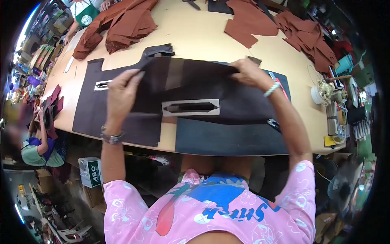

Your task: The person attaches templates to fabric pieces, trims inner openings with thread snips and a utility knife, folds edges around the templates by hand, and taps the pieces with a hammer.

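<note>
My left hand [123,92] pinches the left part of a dark brown sheet [199,83] at its upper edge. The sheet's upper right edge is gripped by my right hand [252,74]. Between my hands the sheet is raised and slightly blurred, with a pale-framed slot [191,107] in its lower part. Under and left of it lies another dark brown piece [87,110] with a smaller pale-framed slot [103,85]. A dark green-black mat [227,137] lies beneath at the front edge.
Stacks of reddish-brown pieces [132,26] [252,20] lie on the far side of the table [195,38]. A white spool [319,94] stands at the right. One person's arm [73,30] is at the back left, another person [42,150] at the left.
</note>
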Demonstrator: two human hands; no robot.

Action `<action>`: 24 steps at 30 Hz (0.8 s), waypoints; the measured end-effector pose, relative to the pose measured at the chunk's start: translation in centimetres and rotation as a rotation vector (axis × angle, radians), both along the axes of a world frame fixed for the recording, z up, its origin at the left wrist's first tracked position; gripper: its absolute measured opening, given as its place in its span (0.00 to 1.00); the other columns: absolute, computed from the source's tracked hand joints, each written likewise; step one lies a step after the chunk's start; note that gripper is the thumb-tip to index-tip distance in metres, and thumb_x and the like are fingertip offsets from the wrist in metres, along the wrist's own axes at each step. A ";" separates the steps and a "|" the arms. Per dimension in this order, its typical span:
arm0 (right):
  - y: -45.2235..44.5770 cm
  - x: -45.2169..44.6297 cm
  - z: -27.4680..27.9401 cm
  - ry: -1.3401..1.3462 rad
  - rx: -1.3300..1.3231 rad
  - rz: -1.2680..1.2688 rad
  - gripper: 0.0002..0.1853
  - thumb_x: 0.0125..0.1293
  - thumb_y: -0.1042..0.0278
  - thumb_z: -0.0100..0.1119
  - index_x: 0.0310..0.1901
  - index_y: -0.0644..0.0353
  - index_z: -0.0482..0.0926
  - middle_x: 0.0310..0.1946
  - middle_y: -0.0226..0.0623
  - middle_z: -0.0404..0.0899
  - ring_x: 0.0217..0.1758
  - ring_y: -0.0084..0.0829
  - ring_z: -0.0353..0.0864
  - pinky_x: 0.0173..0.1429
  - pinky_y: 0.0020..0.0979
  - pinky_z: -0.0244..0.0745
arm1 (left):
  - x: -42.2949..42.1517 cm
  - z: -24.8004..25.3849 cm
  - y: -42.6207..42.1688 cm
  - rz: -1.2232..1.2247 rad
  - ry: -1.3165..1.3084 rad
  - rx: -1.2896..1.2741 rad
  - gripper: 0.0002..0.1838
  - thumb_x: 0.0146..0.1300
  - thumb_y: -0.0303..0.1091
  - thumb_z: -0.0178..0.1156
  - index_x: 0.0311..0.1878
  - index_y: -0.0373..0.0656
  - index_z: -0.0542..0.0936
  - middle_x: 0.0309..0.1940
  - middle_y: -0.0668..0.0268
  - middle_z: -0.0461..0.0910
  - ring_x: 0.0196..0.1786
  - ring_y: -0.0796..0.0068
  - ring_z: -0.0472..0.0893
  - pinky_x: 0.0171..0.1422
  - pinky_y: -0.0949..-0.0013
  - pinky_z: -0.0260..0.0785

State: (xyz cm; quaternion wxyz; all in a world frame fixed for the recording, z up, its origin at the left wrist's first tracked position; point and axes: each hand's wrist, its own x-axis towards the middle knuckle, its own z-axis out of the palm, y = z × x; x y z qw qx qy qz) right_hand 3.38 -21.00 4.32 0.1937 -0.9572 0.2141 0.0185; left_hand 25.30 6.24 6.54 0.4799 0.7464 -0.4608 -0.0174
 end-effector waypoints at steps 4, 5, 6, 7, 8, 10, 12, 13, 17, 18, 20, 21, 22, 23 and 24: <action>-2.4 -1.0 2.1 -0.011 -0.107 0.035 0.12 0.51 0.71 0.58 0.37 0.65 0.80 0.29 0.54 0.79 0.34 0.48 0.80 0.42 0.41 0.74 | 6.8 1.9 4.3 0.018 0.128 0.052 0.09 0.63 0.30 0.59 0.42 0.33 0.81 0.29 0.73 0.79 0.34 0.86 0.73 0.41 0.80 0.66; -2.8 -0.5 2.6 0.004 -0.113 0.029 0.11 0.51 0.71 0.57 0.36 0.66 0.80 0.27 0.53 0.80 0.32 0.46 0.80 0.40 0.41 0.74 | 8.1 2.5 4.8 0.050 0.096 0.106 0.09 0.63 0.30 0.59 0.41 0.33 0.81 0.29 0.72 0.79 0.34 0.85 0.74 0.41 0.79 0.66; -3.1 0.3 3.2 -0.010 -0.066 0.025 0.09 0.52 0.72 0.56 0.33 0.68 0.78 0.23 0.50 0.77 0.27 0.41 0.78 0.36 0.39 0.72 | 8.9 3.3 4.8 0.038 -0.046 0.148 0.09 0.62 0.30 0.60 0.40 0.33 0.81 0.29 0.71 0.78 0.35 0.84 0.74 0.42 0.78 0.67; -3.4 1.2 3.7 -0.023 -0.021 0.021 0.08 0.53 0.72 0.55 0.29 0.70 0.76 0.18 0.47 0.75 0.22 0.35 0.76 0.32 0.37 0.70 | 10.0 4.1 4.7 0.028 -0.187 0.189 0.09 0.61 0.30 0.61 0.39 0.33 0.82 0.30 0.69 0.77 0.35 0.82 0.74 0.42 0.77 0.67; -4.4 2.4 3.5 -0.083 -0.035 0.057 0.11 0.58 0.70 0.54 0.23 0.71 0.75 0.15 0.43 0.74 0.17 0.29 0.75 0.26 0.34 0.70 | 11.9 4.4 4.5 0.080 -0.274 0.311 0.12 0.59 0.35 0.62 0.38 0.35 0.82 0.32 0.62 0.78 0.39 0.71 0.78 0.45 0.70 0.69; -4.8 5.1 4.7 -0.006 0.131 -0.085 0.15 0.64 0.66 0.50 0.25 0.68 0.75 0.14 0.41 0.75 0.14 0.24 0.75 0.21 0.30 0.71 | 14.6 4.8 3.2 0.169 -0.554 0.485 0.14 0.59 0.39 0.60 0.37 0.36 0.82 0.33 0.58 0.79 0.39 0.64 0.79 0.45 0.64 0.69; -6.3 7.7 5.0 0.047 0.299 -0.106 0.16 0.70 0.60 0.43 0.39 0.65 0.75 0.18 0.38 0.78 0.18 0.23 0.78 0.24 0.29 0.74 | 18.0 4.8 1.5 0.210 -0.693 0.613 0.15 0.60 0.42 0.57 0.37 0.38 0.82 0.33 0.54 0.80 0.39 0.57 0.80 0.46 0.58 0.69; -5.8 8.5 5.1 -0.058 0.436 -0.207 0.16 0.71 0.59 0.42 0.42 0.65 0.74 0.21 0.37 0.79 0.21 0.23 0.79 0.27 0.30 0.75 | 20.2 4.5 0.5 0.208 -0.690 0.650 0.16 0.60 0.43 0.55 0.37 0.39 0.82 0.33 0.53 0.80 0.39 0.55 0.80 0.46 0.56 0.69; -3.8 12.8 5.8 -0.512 0.756 -0.535 0.18 0.72 0.57 0.40 0.53 0.61 0.71 0.44 0.38 0.79 0.41 0.29 0.80 0.44 0.33 0.77 | 24.6 5.1 -3.4 0.343 -0.386 0.422 0.18 0.62 0.43 0.51 0.37 0.38 0.82 0.30 0.52 0.81 0.36 0.53 0.81 0.46 0.52 0.70; -4.4 14.1 5.6 -0.644 0.809 -0.563 0.17 0.71 0.57 0.43 0.53 0.60 0.71 0.46 0.37 0.79 0.43 0.30 0.79 0.45 0.35 0.77 | 26.2 5.7 -4.3 0.374 -0.544 0.406 0.19 0.62 0.44 0.51 0.37 0.37 0.81 0.31 0.51 0.81 0.36 0.55 0.82 0.46 0.54 0.70; -5.7 15.9 5.7 -0.950 0.910 -0.566 0.18 0.64 0.62 0.54 0.52 0.64 0.76 0.49 0.42 0.77 0.47 0.31 0.78 0.46 0.39 0.77 | 28.0 6.8 -5.6 0.495 -0.399 0.170 0.22 0.64 0.47 0.50 0.38 0.34 0.81 0.32 0.52 0.82 0.36 0.61 0.83 0.45 0.61 0.72; -5.7 16.2 6.2 -1.212 0.997 -0.464 0.14 0.61 0.67 0.60 0.45 0.65 0.80 0.45 0.37 0.79 0.45 0.27 0.78 0.48 0.32 0.77 | 27.9 7.3 -6.2 0.570 -0.127 -0.123 0.24 0.65 0.49 0.50 0.38 0.33 0.80 0.33 0.53 0.82 0.35 0.65 0.83 0.44 0.66 0.74; -6.3 16.0 6.7 -1.338 1.079 -0.396 0.13 0.61 0.63 0.60 0.45 0.60 0.79 0.44 0.33 0.79 0.46 0.26 0.76 0.50 0.35 0.73 | 24.7 9.0 -5.8 0.480 0.111 -0.337 0.24 0.62 0.51 0.54 0.41 0.34 0.80 0.34 0.60 0.81 0.37 0.70 0.82 0.43 0.68 0.75; -6.8 15.8 7.3 -1.462 1.163 -0.323 0.13 0.61 0.60 0.60 0.44 0.55 0.79 0.44 0.29 0.79 0.47 0.26 0.74 0.52 0.38 0.68 | 22.1 10.3 -4.8 0.381 0.347 -0.548 0.25 0.60 0.53 0.59 0.45 0.36 0.80 0.36 0.66 0.81 0.39 0.74 0.81 0.43 0.71 0.75; -6.2 15.7 7.5 -1.537 1.098 -0.310 0.12 0.61 0.61 0.61 0.43 0.56 0.80 0.43 0.28 0.80 0.47 0.25 0.73 0.51 0.36 0.69 | 28.0 9.9 -3.2 0.244 0.340 -0.521 0.18 0.58 0.43 0.63 0.44 0.38 0.81 0.36 0.65 0.81 0.38 0.75 0.81 0.44 0.72 0.76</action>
